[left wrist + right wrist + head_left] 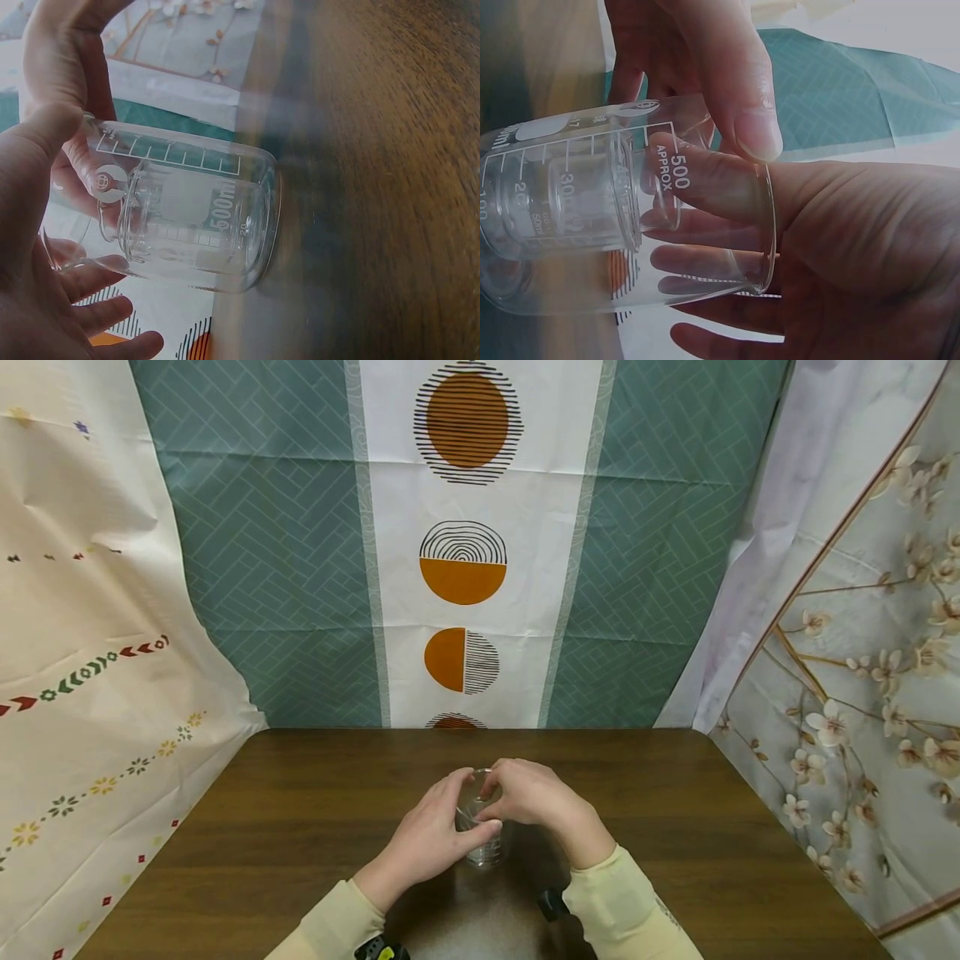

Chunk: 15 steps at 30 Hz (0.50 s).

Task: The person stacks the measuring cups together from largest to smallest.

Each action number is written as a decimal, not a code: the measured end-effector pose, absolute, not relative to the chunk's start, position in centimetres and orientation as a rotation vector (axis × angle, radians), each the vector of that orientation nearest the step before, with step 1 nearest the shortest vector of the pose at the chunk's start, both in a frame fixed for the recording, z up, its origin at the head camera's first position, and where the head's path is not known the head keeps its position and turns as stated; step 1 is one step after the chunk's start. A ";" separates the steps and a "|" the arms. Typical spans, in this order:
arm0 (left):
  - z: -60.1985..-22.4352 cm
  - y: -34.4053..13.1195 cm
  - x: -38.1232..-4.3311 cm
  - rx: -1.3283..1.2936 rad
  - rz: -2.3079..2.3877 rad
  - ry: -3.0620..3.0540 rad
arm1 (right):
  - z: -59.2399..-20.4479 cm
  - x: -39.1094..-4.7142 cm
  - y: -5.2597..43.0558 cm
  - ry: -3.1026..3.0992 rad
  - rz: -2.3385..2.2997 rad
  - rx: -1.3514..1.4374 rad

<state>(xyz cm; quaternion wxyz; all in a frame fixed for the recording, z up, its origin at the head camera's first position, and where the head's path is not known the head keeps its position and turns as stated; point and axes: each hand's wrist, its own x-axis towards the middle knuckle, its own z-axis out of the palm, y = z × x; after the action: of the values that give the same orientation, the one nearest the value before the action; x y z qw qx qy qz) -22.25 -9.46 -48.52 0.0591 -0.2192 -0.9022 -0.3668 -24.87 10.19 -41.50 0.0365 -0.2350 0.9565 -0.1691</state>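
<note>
A large clear glass beaker (486, 853) with white 500 ml markings stands upright on the table. Inside it sits a smaller glass beaker (626, 187), and a still smaller one (677, 206) seems to be nested in that, its lip sticking up. My left hand (431, 833) holds the big beaker near its rim, thumb on the near side, index finger on the far side, the other fingers spread. From above, my right hand (536, 793) reaches into its mouth; the thumb and fingers appear to pinch the innermost beaker's lip. Overlapping glass partly hides that contact.
The brown wooden table (315, 802) spreads to both sides of the hands. Behind it hangs a green and white patterned cloth (465, 493). Cream cloth (97, 610) borders the left side, and a floral cloth (862, 727) borders the right.
</note>
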 end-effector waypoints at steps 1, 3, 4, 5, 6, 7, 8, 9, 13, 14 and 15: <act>-48.5 -9.5 -22.2 -0.666 -1.111 -2.732 | -41.5 -24.9 10.2 2.935 -0.520 -0.719; -48.5 -9.5 -22.2 -0.670 -1.110 -2.731 | -41.5 -24.9 10.1 2.934 -0.519 -0.715; -48.5 -9.5 -22.2 -0.669 -1.109 -2.733 | -41.5 -25.0 10.1 2.933 -0.519 -0.714; -48.5 -9.5 -22.2 -0.669 -1.109 -2.733 | -41.5 -25.0 10.1 2.934 -0.518 -0.713; -48.5 -9.5 -22.2 -0.668 -1.109 -2.733 | -41.4 -25.0 10.1 2.934 -0.518 -0.713; -48.5 -9.5 -22.2 -0.667 -1.108 -2.734 | -41.4 -25.1 10.1 2.933 -0.516 -0.712; -48.5 -9.5 -22.1 -0.667 -1.108 -2.734 | -41.4 -25.1 10.0 2.933 -0.516 -0.711; -48.5 -9.5 -22.1 -0.666 -1.107 -2.733 | -41.4 -25.1 10.0 2.932 -0.516 -0.711; -48.4 -9.5 -22.1 -0.665 -1.109 -2.731 | -41.5 -25.2 10.0 2.927 -0.516 -0.704; -48.4 -9.5 -22.1 -0.664 -1.110 -2.731 | -41.5 -25.2 10.0 2.927 -0.513 -0.703; -48.4 -9.5 -22.1 -0.664 -1.110 -2.731 | -41.5 -25.2 10.0 2.928 -0.510 -0.700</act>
<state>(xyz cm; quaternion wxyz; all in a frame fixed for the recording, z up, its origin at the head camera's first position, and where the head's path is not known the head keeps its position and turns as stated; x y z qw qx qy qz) -22.09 -9.50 -48.45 0.0598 -0.2195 -0.9021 -0.3666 -25.19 9.96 -41.50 0.0440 -0.2291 0.9580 -0.1669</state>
